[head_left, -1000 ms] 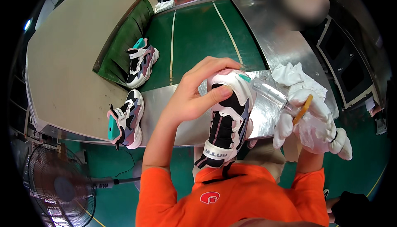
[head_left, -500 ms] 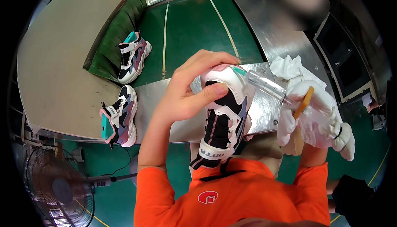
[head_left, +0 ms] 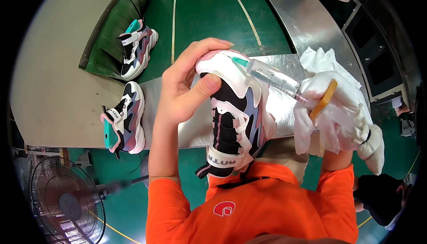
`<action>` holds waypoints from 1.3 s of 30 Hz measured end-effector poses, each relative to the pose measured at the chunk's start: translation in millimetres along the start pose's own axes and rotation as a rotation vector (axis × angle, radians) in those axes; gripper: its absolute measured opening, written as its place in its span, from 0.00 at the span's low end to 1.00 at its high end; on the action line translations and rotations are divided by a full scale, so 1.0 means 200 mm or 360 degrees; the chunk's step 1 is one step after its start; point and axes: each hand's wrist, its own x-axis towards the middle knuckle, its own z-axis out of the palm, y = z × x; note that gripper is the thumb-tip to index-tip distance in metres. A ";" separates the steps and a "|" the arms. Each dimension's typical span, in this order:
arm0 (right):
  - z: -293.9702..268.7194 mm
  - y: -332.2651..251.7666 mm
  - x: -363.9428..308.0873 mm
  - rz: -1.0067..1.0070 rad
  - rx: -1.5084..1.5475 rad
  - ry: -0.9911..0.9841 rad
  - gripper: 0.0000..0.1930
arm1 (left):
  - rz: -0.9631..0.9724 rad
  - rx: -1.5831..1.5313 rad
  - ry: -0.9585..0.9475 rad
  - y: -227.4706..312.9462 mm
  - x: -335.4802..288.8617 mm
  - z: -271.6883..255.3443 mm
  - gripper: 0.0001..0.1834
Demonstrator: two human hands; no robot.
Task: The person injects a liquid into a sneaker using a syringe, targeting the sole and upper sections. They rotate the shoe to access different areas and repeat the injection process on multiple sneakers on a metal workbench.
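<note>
My bare left hand (head_left: 184,82) grips the toe end of a sneaker (head_left: 229,124), thumb on the upper and fingers over the toe. The shoe is white, black, pink and blue-grey, held toe away from me, its strap nearest my chest. In a white glove, my right hand (head_left: 327,104) holds a clear syringe (head_left: 275,78) with a green tip. The tip meets the edge between upper and sole near the toe. A flat yellow-brown stick (head_left: 324,100) is also held between the gloved fingers; its far end is hidden.
Two similar sneakers with teal inserts stand at the left, one (head_left: 136,48) on the belt's edge and one (head_left: 125,118) nearer. A green conveyor belt (head_left: 209,17) runs ahead, beyond a metal ledge (head_left: 191,135). White cloth (head_left: 318,59) lies right; a fan (head_left: 69,202) stands lower left.
Both hands, the sneaker and the syringe have shifted slightly left in the view. The syringe tip has moved a little along the toe edge. The camera view has also shifted.
</note>
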 end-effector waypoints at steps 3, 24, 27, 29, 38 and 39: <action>-0.03 0.07 0.01 -0.0115 0.0076 -0.0042 0.33 | 0.0013 -0.0082 0.0080 -0.05 -0.02 0.01 0.29; -0.21 0.21 0.02 0.0229 0.0249 -0.0043 0.37 | -0.0186 -0.0250 0.0564 -0.30 -0.09 -0.04 0.34; -0.23 0.23 0.00 0.0258 0.0277 -0.0045 0.38 | -0.0192 -0.0261 0.0607 -0.32 -0.10 -0.04 0.34; -0.24 0.22 -0.02 0.0274 0.0291 -0.0035 0.39 | -0.0226 -0.0253 0.0612 -0.32 -0.11 -0.02 0.34; -0.28 0.17 -0.12 0.0313 0.0331 -0.0012 0.42 | -0.0135 -0.0298 0.0539 -0.32 -0.13 0.00 0.31; -0.27 0.17 -0.13 0.0315 0.0327 -0.0010 0.42 | -0.0134 -0.0294 0.0543 -0.33 -0.13 0.00 0.31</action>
